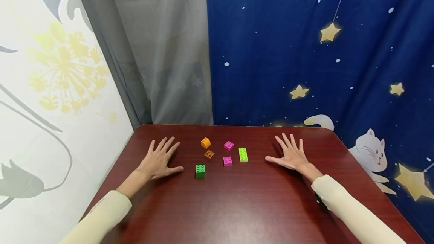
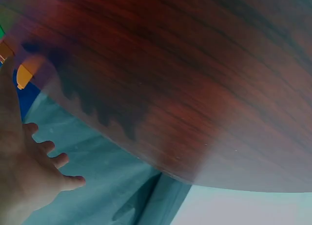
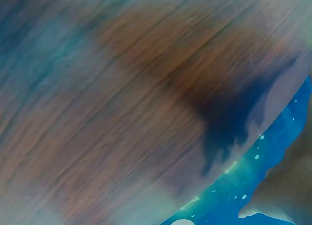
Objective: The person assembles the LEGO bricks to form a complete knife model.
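My left hand (image 1: 158, 163) is spread over the left part of the table, fingers straight, holding nothing. Nearest to it is a green building block (image 1: 200, 171), just right of its thumb. Farther back lie an orange curved block (image 1: 205, 143) and a brown block (image 1: 209, 154). Two magenta blocks, one behind (image 1: 228, 145) and one in front (image 1: 227, 161), sit near the middle. Beside them is a flat lime block (image 1: 243, 154). To its right my right hand (image 1: 291, 155) is spread with straight fingers and nothing in it. The left wrist view shows the orange block (image 2: 24, 76) past the fingers.
The dark red wooden table (image 1: 217, 206) has rounded far corners. Behind it hang a grey curtain (image 1: 169, 48) and a blue curtain (image 1: 264, 48) with stars and a cat. A white patterned wall or cloth (image 1: 68, 134) stands along the left side.
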### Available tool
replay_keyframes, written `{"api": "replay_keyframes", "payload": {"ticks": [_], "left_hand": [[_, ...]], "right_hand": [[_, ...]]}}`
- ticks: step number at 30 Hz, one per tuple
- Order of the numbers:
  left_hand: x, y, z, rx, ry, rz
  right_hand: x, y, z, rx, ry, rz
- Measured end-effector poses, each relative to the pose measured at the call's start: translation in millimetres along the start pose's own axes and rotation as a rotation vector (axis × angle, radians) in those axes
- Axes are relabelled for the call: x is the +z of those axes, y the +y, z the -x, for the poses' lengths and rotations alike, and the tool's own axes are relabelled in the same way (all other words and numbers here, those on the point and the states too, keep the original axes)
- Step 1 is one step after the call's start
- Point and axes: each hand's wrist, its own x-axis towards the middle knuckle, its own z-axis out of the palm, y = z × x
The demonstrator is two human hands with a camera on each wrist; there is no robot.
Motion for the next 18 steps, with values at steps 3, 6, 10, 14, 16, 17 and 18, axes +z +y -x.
{"api": "replay_keyframes", "payload": {"ticks": [3,6,10,14,16,17,18], "left_hand": [[-1.4,5.0,-2.7,0.006,-0.029,0.003],[-2.4,10.6,-5.0,0.015,-0.05,0.017],[-3.6,18.5,-7.1,0.031,-0.053,0.039],[-5.5,25.9,-7.3,0.049,-0.059,0.063],[-6.6,29.3,-7.4,0.055,-0.067,0.08],[-6.6,30.8,-7.9,0.057,-0.074,0.086],[-6.7,32.4,-8.5,0.062,-0.076,0.09]], "right_hand": [[0,-5,-2.3,-0.007,-0.005,-0.007],[1,-10,-4.3,-0.016,-0.005,-0.013],[5,-17,-6.7,-0.032,0.0,-0.015],[7,-24,-7.8,-0.047,0.001,-0.027],[8,-28,-8.5,-0.054,0.002,-0.031],[9,-29,-8.8,-0.058,0.003,-0.033],[9,-31,-9.1,-0.061,0.004,-0.036]]}}
